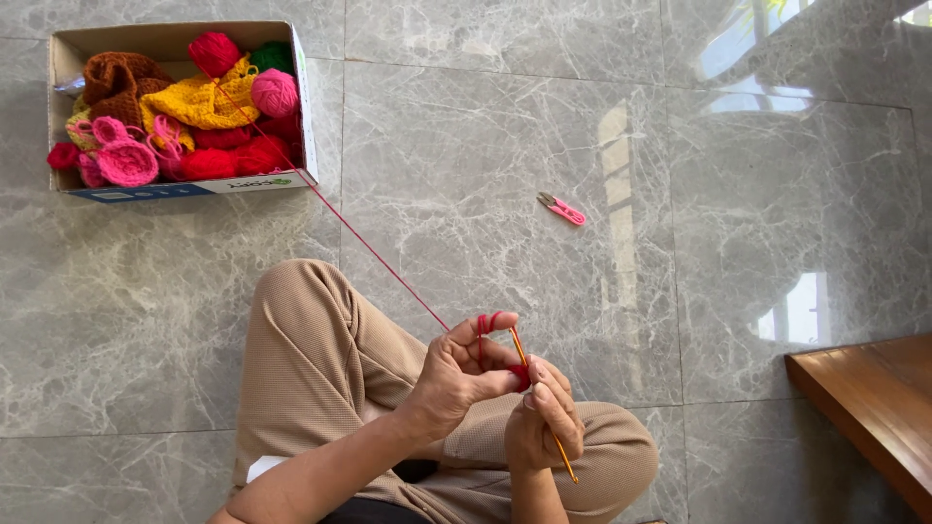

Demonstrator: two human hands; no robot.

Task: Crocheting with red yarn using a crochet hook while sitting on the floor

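Indoors, grey marble floor (pixel 505 146), left grip (pixel 456 374) pinching red yarn (pixel 374 254), right grip (pixel 544 427) clasping hook (pixel 544 417)

Bare floor (pixel 485 146) ahead, crossed by taut red yarn (pixel 374 254); snips (pixel 562 209) and box (pixel 306 116) stand aside

The floor (pixel 544 116) is grey marble, veined in white. On it, the cardboard box (pixel 303 107) is pale tan with a white and blue side. Inside the box lie brown, yellow, hot pink, red and green yarn pieces (pixel 199 102) (the green barely shows). A red strand (pixel 374 250) runs out from the box to a small red piece (pixel 521 374). The crochet hook (pixel 553 442) is orange-gold. Right of the box, the snips (pixel 562 209) are pink. The trousers (pixel 311 359) are beige.
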